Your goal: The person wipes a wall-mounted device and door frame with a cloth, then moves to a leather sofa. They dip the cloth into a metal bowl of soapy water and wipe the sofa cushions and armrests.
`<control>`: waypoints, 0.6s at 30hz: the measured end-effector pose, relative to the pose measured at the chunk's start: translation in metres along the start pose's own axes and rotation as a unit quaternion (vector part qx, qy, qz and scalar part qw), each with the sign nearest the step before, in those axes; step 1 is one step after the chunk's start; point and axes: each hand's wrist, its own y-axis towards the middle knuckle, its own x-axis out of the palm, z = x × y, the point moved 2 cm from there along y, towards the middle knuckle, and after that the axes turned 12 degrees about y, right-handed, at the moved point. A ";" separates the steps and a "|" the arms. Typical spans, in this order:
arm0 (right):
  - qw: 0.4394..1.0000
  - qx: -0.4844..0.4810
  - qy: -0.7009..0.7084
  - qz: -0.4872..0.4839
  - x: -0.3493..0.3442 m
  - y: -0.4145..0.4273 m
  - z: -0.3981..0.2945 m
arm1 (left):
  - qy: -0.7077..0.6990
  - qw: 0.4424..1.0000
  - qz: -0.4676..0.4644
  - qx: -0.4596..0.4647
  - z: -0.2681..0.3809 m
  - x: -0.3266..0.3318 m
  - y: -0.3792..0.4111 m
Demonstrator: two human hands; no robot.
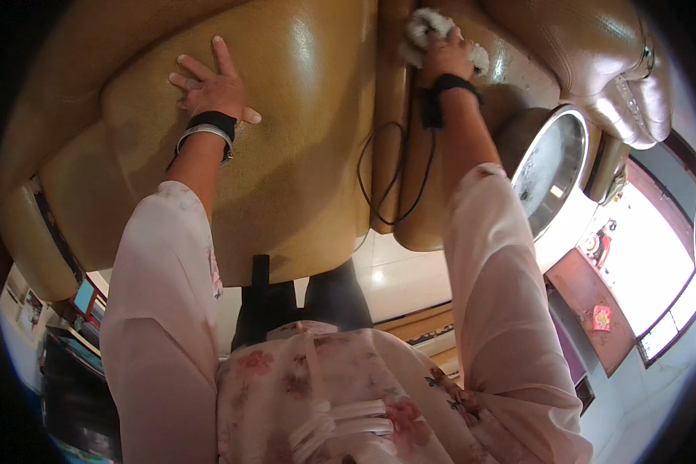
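Before me is a tan leather sofa (301,151) with wide seat cushions. My left hand (214,87) rests on the large cushion, fingers spread and nothing held. Farther right, my right hand (449,55) grips a white fluffy cloth (429,26) against the sofa, near the seam between two cushions. Fingers and palm hide part of the cloth, which looks slightly blurred. Both wrists wear black bands, and a thin black cable (426,185) hangs in a loop from the right one. A shiny metal basin (551,168) holding what looks like water stands to the right of my right forearm.
The sofa's padded armrest (609,75) rises at the upper right. Light floor tiles (406,272) show below the sofa's front edge. To the right, a brown tabletop (594,313) bears a small pink packet (602,318) beside a bright window (649,249).
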 end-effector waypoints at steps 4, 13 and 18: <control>0.982 -0.046 -0.166 -0.074 0.075 -0.088 -0.012 | 0.037 0.999 -0.016 -0.001 -0.004 -0.002 -0.006; 0.926 0.236 -0.003 -0.296 0.111 -0.377 0.045 | 0.036 0.994 0.086 0.063 -0.011 0.000 -0.025; 0.846 0.402 0.232 -0.264 0.106 -0.440 0.119 | -0.028 0.970 0.135 0.202 -0.056 0.042 -0.068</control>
